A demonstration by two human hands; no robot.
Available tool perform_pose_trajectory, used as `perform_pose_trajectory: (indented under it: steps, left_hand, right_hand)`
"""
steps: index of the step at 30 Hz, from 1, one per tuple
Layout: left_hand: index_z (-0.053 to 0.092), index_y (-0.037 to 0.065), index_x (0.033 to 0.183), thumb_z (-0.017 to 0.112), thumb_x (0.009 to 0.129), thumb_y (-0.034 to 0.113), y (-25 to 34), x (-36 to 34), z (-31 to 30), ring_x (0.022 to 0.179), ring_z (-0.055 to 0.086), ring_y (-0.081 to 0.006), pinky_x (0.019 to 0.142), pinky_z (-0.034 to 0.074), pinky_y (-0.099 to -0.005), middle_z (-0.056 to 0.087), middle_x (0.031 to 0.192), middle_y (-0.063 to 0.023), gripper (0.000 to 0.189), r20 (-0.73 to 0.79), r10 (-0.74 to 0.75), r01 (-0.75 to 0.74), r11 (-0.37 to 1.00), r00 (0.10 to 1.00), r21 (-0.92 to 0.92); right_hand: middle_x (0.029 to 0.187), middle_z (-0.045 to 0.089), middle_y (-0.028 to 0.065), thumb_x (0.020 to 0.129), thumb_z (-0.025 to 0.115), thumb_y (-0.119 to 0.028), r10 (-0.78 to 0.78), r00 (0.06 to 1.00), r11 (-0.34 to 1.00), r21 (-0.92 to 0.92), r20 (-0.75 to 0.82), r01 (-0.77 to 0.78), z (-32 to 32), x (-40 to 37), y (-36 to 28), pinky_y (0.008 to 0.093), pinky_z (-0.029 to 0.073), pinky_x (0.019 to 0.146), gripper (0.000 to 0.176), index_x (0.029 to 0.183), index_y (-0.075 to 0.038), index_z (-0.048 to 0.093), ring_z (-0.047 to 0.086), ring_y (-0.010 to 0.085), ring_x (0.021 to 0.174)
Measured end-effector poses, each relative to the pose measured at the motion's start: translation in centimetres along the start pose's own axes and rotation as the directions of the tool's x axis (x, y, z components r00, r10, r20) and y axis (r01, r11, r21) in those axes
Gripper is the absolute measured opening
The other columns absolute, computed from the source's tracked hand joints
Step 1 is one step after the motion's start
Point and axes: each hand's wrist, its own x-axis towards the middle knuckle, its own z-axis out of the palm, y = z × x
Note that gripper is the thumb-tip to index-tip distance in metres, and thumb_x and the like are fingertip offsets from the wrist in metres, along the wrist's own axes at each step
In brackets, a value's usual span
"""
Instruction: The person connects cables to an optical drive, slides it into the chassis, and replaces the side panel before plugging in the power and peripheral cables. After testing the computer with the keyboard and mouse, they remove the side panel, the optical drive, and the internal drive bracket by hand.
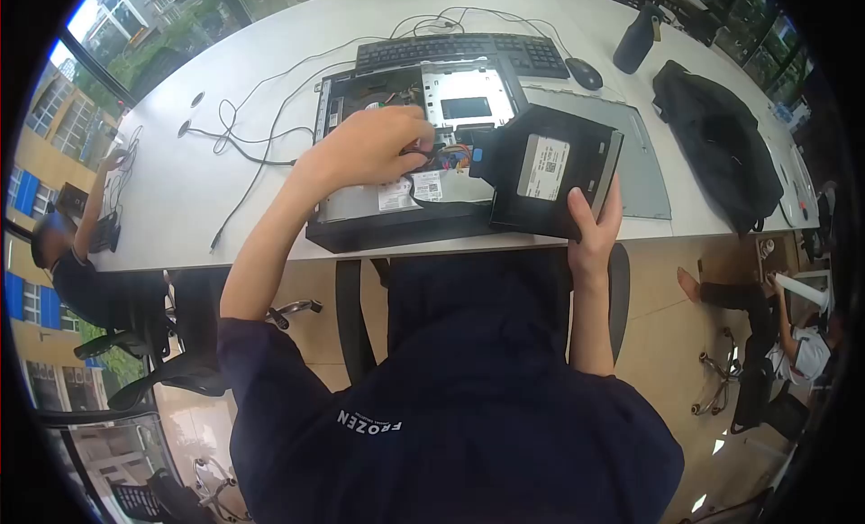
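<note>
An opened desktop computer case lies flat at the table's front edge, its inside facing up. My left hand reaches over it from the left, fingers curled closed down by the coloured wires; whatever they pinch is hidden. My right hand grips the right side of a black optical drive, thumb on top near its white label. The drive is tilted over the case's right part, and its left end is close to the wires. A printed sticker shows on metal under my left wrist.
Behind the case are a black keyboard, a mouse and loose cables. A grey panel lies to the right, beside a black bag and a dark bottle. Other people sit at far left and right.
</note>
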Motion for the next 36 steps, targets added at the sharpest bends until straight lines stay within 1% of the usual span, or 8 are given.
perform_pose_trajectory:
  steps: [2,6,9,22,25,30,33,36]
  left_hand:
    - [0.06,0.001,0.094,0.07,0.088,0.015,-1.5,0.7,0.6,0.092,0.063,-0.0304,0.079,0.048,-0.0411,0.063,0.095,-0.0144,0.018,-0.24,0.41,-0.329,0.891,0.88,0.314]
    - [0.057,-0.001,0.096,0.067,0.091,0.011,-1.2,0.8,-0.4,0.077,0.063,-0.0317,0.073,0.049,-0.0396,0.066,0.081,-0.014,0.017,-0.106,0.165,-0.178,0.975,0.981,-0.135]
    - [0.058,0.0,0.1,0.068,0.092,0.01,-2.1,1.0,0.1,0.074,0.065,-0.0304,0.071,0.05,-0.0394,0.068,0.08,-0.0161,0.017,-0.15,0.115,-0.149,0.959,0.982,-0.24]
    - [0.058,-0.003,0.095,0.071,0.088,0.007,-2.2,1.1,2.8,0.077,0.065,-0.033,0.073,0.051,-0.0401,0.065,0.081,-0.0186,0.018,-0.303,0.168,-0.227,0.959,0.938,-0.172]
    - [0.057,0.0,0.101,0.068,0.092,0.006,-2.8,0.1,4.3,0.077,0.059,-0.0213,0.075,0.049,-0.0335,0.059,0.083,-0.0117,0.015,-0.322,0.148,-0.232,0.943,0.935,-0.24]
    - [0.059,0.001,0.103,0.064,0.095,0.011,-3.5,-0.9,2.8,0.085,0.057,-0.0199,0.078,0.047,-0.0334,0.061,0.092,-0.0103,0.014,-0.62,0.164,-0.269,0.96,0.767,-0.078]
    - [0.062,0.001,0.104,0.062,0.097,0.015,-6.2,-2.1,-0.3,0.088,0.062,-0.0281,0.082,0.05,-0.0374,0.064,0.095,-0.0128,0.016,-0.354,0.027,-0.065,0.993,0.935,-0.097]
    - [0.064,0.002,0.101,0.067,0.094,0.017,-6.2,-2.6,0.0,0.081,0.059,-0.0206,0.074,0.049,-0.0338,0.063,0.091,-0.0088,0.016,-0.28,0.039,-0.03,0.999,0.959,0.035]
  right_hand:
    - [0.119,0.063,0.0088,0.091,0.069,-0.011,-0.029,0.999,0.999,-0.027,-0.016,0.029,0.0,0.0,0.1,0.03,0.044,0.098,0.05,0.136,0.001,0.051,0.058,0.0158,0.109]
    - [0.119,0.062,0.0087,0.091,0.069,-0.01,0.012,0.999,1.0,0.008,-0.034,-0.011,-0.1,0.1,0.3,0.0291,0.045,0.096,0.049,0.136,0.001,0.051,0.058,0.0153,0.109]
    - [0.118,0.062,0.0082,0.091,0.068,-0.01,0.031,0.999,0.998,0.056,-0.032,-0.03,0.0,0.0,0.3,0.0287,0.045,0.095,0.048,0.135,0.001,0.051,0.058,0.0151,0.108]
    - [0.116,0.062,0.0082,0.092,0.069,-0.009,0.024,0.999,0.999,0.038,-0.033,-0.023,0.3,0.1,0.1,0.0287,0.046,0.094,0.045,0.133,0.001,0.052,0.058,0.0146,0.106]
    - [0.116,0.062,0.0082,0.092,0.068,-0.009,0.021,1.0,0.999,0.034,-0.023,-0.02,0.2,0.2,0.1,0.0286,0.046,0.095,0.045,0.133,0.001,0.053,0.058,0.0145,0.106]
    - [0.116,0.062,0.008,0.092,0.068,-0.009,0.037,0.999,0.998,0.045,-0.02,-0.036,0.2,0.3,0.1,0.0285,0.046,0.095,0.045,0.133,0.001,0.053,0.058,0.0144,0.106]
    - [0.116,0.062,0.008,0.092,0.069,-0.009,0.052,0.998,0.997,0.06,-0.018,-0.051,0.2,0.2,0.2,0.0284,0.046,0.095,0.045,0.132,0.001,0.053,0.058,0.0144,0.106]
    - [0.116,0.062,0.008,0.092,0.069,-0.008,0.036,0.999,0.997,0.064,-0.017,-0.035,0.3,0.4,0.2,0.0283,0.046,0.094,0.045,0.133,0.001,0.053,0.059,0.0143,0.105]
